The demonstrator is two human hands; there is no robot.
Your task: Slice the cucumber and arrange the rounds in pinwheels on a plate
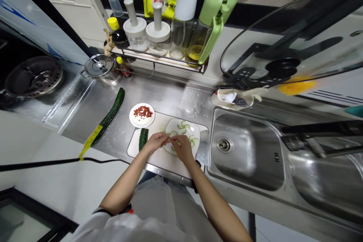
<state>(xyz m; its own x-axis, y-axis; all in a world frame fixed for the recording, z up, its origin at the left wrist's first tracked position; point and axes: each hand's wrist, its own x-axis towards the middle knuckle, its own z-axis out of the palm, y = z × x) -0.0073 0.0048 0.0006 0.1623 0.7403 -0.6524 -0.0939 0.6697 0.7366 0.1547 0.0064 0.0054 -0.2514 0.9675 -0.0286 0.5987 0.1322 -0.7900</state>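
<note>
My left hand (155, 141) and my right hand (182, 148) meet over the near left edge of a white plate (195, 129) that carries several cucumber slices (183, 125) laid in a ring. Both hands have their fingers pinched together, apparently on a thin cucumber slice (171, 140) between them. The plate rests on a pale cutting board (133, 147). A short cucumber piece (143, 138) lies on the board just left of my left hand. A small white dish of red berries (142, 115) sits at the board's far left corner.
A whole cucumber (111, 114) with a yellow tag lies on the steel counter at the left. A steel sink (246, 150) is at the right. A rack of condiment bottles (159, 34) and a small lidded pot (100, 68) stand behind. A glass lid (297, 30) leans at the upper right.
</note>
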